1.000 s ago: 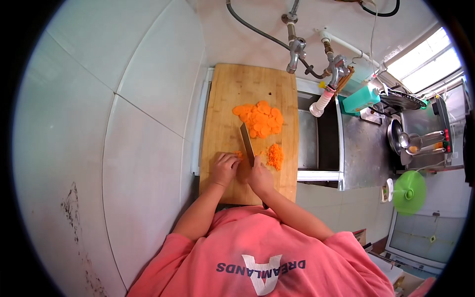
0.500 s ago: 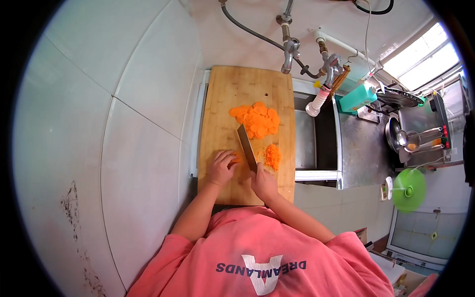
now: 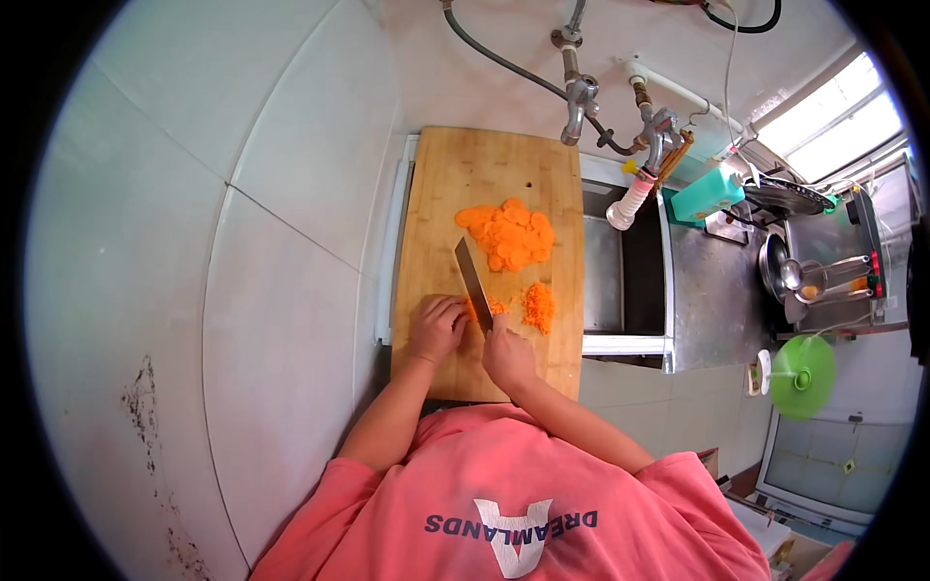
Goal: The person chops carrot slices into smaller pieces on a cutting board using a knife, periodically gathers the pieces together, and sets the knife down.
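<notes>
My right hand is wrapped round the handle of a cleaver, its blade pointing away and slightly left over the wooden cutting board. Left of the blade, my left hand has its fingers curled down on carrot pieces, which are mostly hidden by the fingers and blade. A few carrot bits show just right of the blade. A small heap of finely chopped carrot lies farther right. Beyond the cleaver's tip rests a larger pile of round carrot slices.
A tiled wall runs close along the left. To the right is a sink under metal taps. Farther right are a steel counter, a teal bottle, a wok and a green fan.
The cleaver has moved left, up against my left hand's fingers. Fresh carrot bits now show to the right of the blade. The view has shifted slightly.
</notes>
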### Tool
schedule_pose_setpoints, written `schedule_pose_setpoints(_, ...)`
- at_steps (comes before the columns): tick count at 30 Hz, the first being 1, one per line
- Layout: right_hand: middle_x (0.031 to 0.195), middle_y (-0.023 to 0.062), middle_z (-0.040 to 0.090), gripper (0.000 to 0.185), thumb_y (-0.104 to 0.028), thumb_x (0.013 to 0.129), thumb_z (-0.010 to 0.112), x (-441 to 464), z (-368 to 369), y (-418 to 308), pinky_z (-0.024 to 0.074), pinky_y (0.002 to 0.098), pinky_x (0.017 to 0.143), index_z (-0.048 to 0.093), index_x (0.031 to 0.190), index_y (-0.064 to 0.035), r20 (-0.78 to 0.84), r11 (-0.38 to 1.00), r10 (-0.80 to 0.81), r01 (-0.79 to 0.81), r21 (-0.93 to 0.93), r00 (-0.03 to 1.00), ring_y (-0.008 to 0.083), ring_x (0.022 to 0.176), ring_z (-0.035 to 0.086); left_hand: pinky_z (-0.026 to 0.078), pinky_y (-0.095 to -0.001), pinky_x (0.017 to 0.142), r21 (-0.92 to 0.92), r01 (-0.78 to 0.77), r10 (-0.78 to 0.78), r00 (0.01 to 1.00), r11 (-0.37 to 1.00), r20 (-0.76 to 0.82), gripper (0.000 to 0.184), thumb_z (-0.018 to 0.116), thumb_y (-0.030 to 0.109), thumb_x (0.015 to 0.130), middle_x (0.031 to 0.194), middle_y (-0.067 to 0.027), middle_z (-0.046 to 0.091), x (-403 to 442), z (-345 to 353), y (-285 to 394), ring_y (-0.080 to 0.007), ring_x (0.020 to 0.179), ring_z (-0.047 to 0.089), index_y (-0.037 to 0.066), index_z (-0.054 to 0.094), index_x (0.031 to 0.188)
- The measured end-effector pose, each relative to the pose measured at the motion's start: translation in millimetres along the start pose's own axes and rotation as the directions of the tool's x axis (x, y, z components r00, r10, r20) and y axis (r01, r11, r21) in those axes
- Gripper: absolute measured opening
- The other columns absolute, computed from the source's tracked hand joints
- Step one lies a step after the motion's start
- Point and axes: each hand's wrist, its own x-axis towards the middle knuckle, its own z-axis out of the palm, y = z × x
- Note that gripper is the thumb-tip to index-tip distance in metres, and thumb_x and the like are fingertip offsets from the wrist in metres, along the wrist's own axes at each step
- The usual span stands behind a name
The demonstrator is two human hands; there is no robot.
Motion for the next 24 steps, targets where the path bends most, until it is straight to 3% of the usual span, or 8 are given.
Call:
schedule_pose_setpoints(5,0.072,0.0209,0.062,0.029,-0.012,0.074,0.058,1,1,0,0.0509,0.0461,0.056,0.041,0.095,-0.0020,0.027,1.000,-0.002,0.003,-0.006,1.000,0.0383,0.063,0.063,0.050,-0.0342,0.079,0.035,-0.014,0.014,1.000,0.999,0.002,0.010,0.068,0.004,0.072,0.094,-0.0069,0.066,-2,2,-2,-0.0255,0.091,0.061,0.006,0.064,0.081)
schedule_pose_setpoints(7,0.073,0.0212,0.063,0.029,-0.012,0.074,0.058,2,0,-2,0.0511,0.0462,0.057,0.041,0.095,-0.0019,0.038,1.000,0.009,-0.009,-0.004,0.999,0.0386,0.064,0.063,0.050,-0.0361,0.078,0.003,-0.002,0.002,1.000,1.000,-0.005,0.013,0.068,0.000,0.069,0.092,-0.0094,0.066,-2,2,-1,-0.0283,0.088,0.060,0.003,0.065,0.081)
schedule_pose_setpoints(9,0.066,0.0241,0.061,0.017,-0.010,0.084,0.049,1,-3,-4,0.0482,0.0511,0.055,0.040,0.093,0.0012,0.010,0.999,-0.037,0.036,0.029,0.999,0.0419,0.060,0.060,0.050,-0.0362,0.078,0.002,0.003,-0.003,1.000,1.000,-0.004,0.013,0.069,0.000,0.068,0.091,-0.0093,0.066,-2,2,-1,-0.0283,0.088,0.060,0.003,0.065,0.080)
schedule_pose_setpoints(24,0.065,0.0223,0.061,0.028,-0.007,0.076,0.054,7,0,-17,0.0500,0.0485,0.058,0.040,0.098,0.0023,0.039,0.999,0.031,-0.032,0.014,0.999,0.0411,0.062,0.062,0.050,-0.0353,0.076,0.035,0.006,-0.007,0.999,0.999,0.034,0.010,0.065,0.001,0.071,0.090,-0.0075,0.064,-1,1,-3,-0.0268,0.089,0.059,0.005,0.062,0.079)
